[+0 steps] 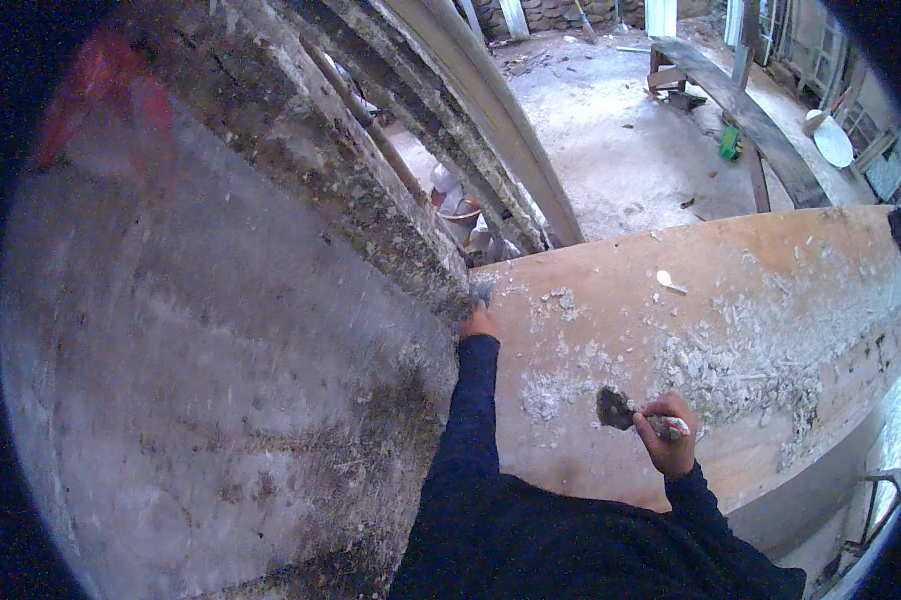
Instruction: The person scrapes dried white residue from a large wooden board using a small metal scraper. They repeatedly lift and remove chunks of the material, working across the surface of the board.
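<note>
My right hand [672, 435] is closed round the plaster-smeared handle of a small trowel [613, 408]. Its dark blade points left, over a tan board [580, 460] strewn with crumbled white plaster [735, 365]. My left arm reaches forward to where the board meets a rough grey wall [220, 300]. There my left hand [479, 322] is closed on a grey flat-bladed tool [482, 293], held against the wall's edge; its handle is hidden in the fingers. A small white spoon-like piece [670, 282] lies on the board's far half.
Beyond the board is a dusty floor [610, 130] with scattered debris. A long curved plank [740, 110], a green object [730, 143] and a white round pan [832, 143] are at the far right. Through an opening between old beams [400, 130], a bucket [458, 212] shows below.
</note>
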A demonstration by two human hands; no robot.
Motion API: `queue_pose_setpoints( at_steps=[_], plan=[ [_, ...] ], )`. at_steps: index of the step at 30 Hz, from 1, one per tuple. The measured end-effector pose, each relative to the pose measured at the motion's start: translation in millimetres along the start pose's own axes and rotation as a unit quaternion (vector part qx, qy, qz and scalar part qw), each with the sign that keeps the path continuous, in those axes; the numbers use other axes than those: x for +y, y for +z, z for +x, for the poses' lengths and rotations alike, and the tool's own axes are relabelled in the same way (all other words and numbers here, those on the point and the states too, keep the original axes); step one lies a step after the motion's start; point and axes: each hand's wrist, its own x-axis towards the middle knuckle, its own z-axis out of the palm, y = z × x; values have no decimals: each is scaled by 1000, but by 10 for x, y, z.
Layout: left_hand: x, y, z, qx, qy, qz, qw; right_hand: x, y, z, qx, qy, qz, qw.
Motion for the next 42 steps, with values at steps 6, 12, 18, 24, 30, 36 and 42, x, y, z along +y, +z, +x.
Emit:
queue_pose_setpoints(
  at_steps=[6, 12, 18, 24, 30, 36, 42],
  plan=[
    [123, 100, -144, -12, -40, -42, 998, 43, -14, -1, 17, 34, 5, 999],
    [-26, 38, 242, -26, -34, 10, 999, -44, 20, 41, 8, 12, 19, 1000],
    [213, 12, -289, -35, -48, -51, 997, 112, 2, -12, 17, 48, -1, 999],
    [-129, 36, 2, 69, 35, -40, 996, 10, 100, -3, -23, 25, 11, 999],
    [191, -23, -312, 4, -16, -53, 998, 102, 51, -21, -9, 36, 10, 999],
    [171, -167, -132, 12, -30, -7, 999, 106, 67, -7, -11, 31, 0, 999],
    [14, -11, -295, 11, -14, -64, 998, 83, 57, -27, -27, 30, -6, 999]
  ],
)
